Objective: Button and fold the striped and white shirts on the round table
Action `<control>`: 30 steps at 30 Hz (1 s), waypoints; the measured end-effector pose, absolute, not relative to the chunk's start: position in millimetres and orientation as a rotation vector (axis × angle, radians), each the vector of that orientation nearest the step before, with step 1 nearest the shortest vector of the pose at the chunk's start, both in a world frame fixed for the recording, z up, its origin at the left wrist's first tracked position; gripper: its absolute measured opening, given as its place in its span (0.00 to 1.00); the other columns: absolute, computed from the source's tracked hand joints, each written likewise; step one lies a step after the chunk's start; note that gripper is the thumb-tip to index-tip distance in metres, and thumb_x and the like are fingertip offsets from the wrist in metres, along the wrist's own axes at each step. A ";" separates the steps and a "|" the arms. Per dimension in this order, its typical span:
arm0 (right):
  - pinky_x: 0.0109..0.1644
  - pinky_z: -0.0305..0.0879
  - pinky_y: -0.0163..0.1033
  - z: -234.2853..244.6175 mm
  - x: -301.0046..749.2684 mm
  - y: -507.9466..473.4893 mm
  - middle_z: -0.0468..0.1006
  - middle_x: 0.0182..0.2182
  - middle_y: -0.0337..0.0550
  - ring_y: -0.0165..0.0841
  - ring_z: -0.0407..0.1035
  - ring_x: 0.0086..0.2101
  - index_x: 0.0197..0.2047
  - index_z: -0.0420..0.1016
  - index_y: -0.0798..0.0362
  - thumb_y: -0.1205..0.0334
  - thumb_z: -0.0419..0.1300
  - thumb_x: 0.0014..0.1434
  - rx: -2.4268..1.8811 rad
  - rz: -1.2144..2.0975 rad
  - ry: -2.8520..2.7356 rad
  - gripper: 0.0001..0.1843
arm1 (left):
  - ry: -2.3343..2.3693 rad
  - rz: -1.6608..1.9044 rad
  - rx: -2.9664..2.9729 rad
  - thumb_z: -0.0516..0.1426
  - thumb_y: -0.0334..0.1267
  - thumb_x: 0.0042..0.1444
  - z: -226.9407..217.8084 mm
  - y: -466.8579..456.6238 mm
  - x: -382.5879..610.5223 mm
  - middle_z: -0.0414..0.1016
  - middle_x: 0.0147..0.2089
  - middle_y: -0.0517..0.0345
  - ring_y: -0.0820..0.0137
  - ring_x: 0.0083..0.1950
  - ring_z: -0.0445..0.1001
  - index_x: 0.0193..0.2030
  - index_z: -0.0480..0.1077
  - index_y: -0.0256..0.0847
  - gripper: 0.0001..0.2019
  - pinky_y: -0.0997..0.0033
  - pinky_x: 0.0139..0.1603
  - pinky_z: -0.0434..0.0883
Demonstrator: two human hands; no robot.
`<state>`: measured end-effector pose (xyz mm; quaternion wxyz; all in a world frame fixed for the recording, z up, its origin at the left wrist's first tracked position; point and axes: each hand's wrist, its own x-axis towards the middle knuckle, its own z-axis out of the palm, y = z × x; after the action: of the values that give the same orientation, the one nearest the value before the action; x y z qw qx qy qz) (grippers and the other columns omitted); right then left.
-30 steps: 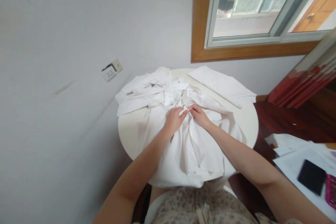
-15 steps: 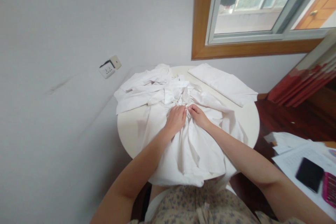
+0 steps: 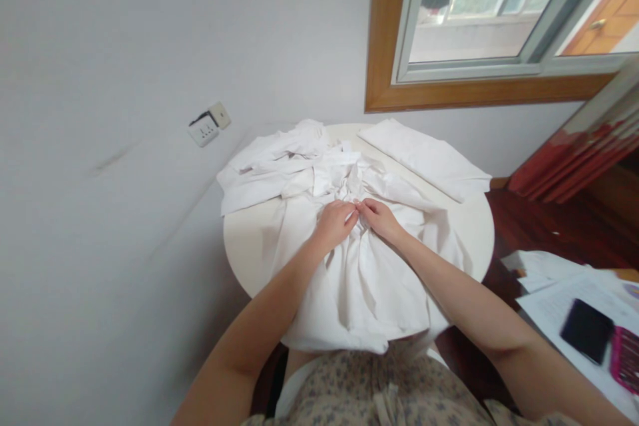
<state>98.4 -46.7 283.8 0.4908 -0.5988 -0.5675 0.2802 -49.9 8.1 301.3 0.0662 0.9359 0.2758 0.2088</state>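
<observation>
A crumpled white garment (image 3: 364, 279) lies over a small round white table (image 3: 247, 249) and hangs off its near edge. My left hand (image 3: 333, 223) and my right hand (image 3: 380, 218) meet at the garment's middle. Both have their fingers closed, pinching a bunched fold of the white cloth between them. More rumpled white cloth (image 3: 272, 170) is heaped at the table's back left. A neatly folded white piece (image 3: 424, 160) lies at the back right.
A grey wall with a socket (image 3: 208, 125) stands behind the table, and a wood-framed window (image 3: 499, 33) is at the upper right. To the right are a red curtain (image 3: 574, 160), papers (image 3: 554, 293), a black phone (image 3: 586, 331) and a pink object (image 3: 626, 359).
Both hands stay together on the gathered cloth, with only small finger movements. The view has shifted slightly.
</observation>
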 end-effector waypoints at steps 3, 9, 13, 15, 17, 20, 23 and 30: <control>0.30 0.47 0.35 287.6 101.1 -48.7 0.56 0.20 0.34 0.27 0.52 0.25 0.22 0.60 0.53 0.43 0.50 0.59 -1.484 0.707 -1.415 0.24 | 0.759 0.614 2.883 0.48 0.37 0.64 304.9 7.1 -52.0 0.74 0.36 0.53 0.64 0.42 0.68 0.35 0.71 0.39 0.12 0.64 0.47 0.63; 0.28 0.47 0.33 289.9 108.1 -50.8 0.55 0.18 0.33 0.26 0.51 0.23 0.21 0.59 0.53 0.49 0.52 0.55 -1.437 0.812 -1.471 0.19 | 0.673 0.586 2.895 0.51 0.39 0.62 307.7 6.6 -56.1 0.74 0.37 0.51 0.62 0.45 0.67 0.38 0.72 0.39 0.10 0.61 0.48 0.63; 0.27 0.47 0.33 290.5 113.9 -51.0 0.55 0.18 0.33 0.25 0.49 0.23 0.22 0.60 0.54 0.45 0.52 0.55 -1.371 0.890 -1.520 0.21 | 0.576 0.582 2.832 0.50 0.40 0.63 306.6 9.2 -57.3 0.74 0.40 0.51 0.64 0.46 0.68 0.40 0.72 0.40 0.11 0.62 0.50 0.65; 0.27 0.48 0.33 290.9 113.6 -51.7 0.56 0.19 0.34 0.26 0.50 0.23 0.23 0.61 0.54 0.43 0.52 0.56 -1.361 0.872 -1.528 0.23 | 0.505 0.586 2.797 0.48 0.38 0.64 305.4 11.1 -57.8 0.74 0.42 0.51 0.65 0.47 0.68 0.42 0.71 0.40 0.12 0.62 0.52 0.65; 0.28 0.49 0.33 291.8 111.1 -53.3 0.58 0.20 0.34 0.26 0.51 0.24 0.23 0.61 0.54 0.42 0.50 0.57 -1.376 0.813 -1.518 0.24 | 0.486 0.597 2.778 0.48 0.37 0.64 303.8 12.7 -57.9 0.73 0.43 0.51 0.65 0.48 0.68 0.43 0.70 0.39 0.11 0.63 0.53 0.66; 0.28 0.49 0.33 294.2 106.8 -56.3 0.58 0.20 0.35 0.26 0.52 0.25 0.23 0.62 0.54 0.42 0.50 0.59 -1.411 0.776 -1.536 0.25 | 0.539 0.588 2.781 0.50 0.36 0.62 300.8 14.2 -57.2 0.73 0.42 0.50 0.64 0.48 0.69 0.41 0.70 0.38 0.09 0.62 0.52 0.66; 0.27 0.47 0.33 296.1 106.6 -58.2 0.58 0.19 0.34 0.26 0.51 0.23 0.24 0.63 0.54 0.41 0.51 0.59 -1.390 0.840 -1.573 0.24 | 0.553 0.593 2.709 0.52 0.35 0.60 296.6 15.2 -56.4 0.73 0.40 0.52 0.65 0.47 0.70 0.39 0.71 0.39 0.07 0.63 0.52 0.67; 0.30 0.50 0.34 295.6 109.0 -56.2 0.58 0.21 0.34 0.26 0.52 0.25 0.24 0.60 0.53 0.45 0.52 0.58 -1.250 0.852 -1.557 0.21 | 0.590 0.699 2.324 0.57 0.39 0.56 290.0 18.1 -55.5 0.76 0.39 0.53 0.68 0.42 0.73 0.40 0.74 0.39 0.08 0.69 0.45 0.69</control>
<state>109.0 -56.2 295.6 0.4666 -0.5094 -0.6344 0.3469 -55.5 18.1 290.0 0.3166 0.8826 0.2240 0.2656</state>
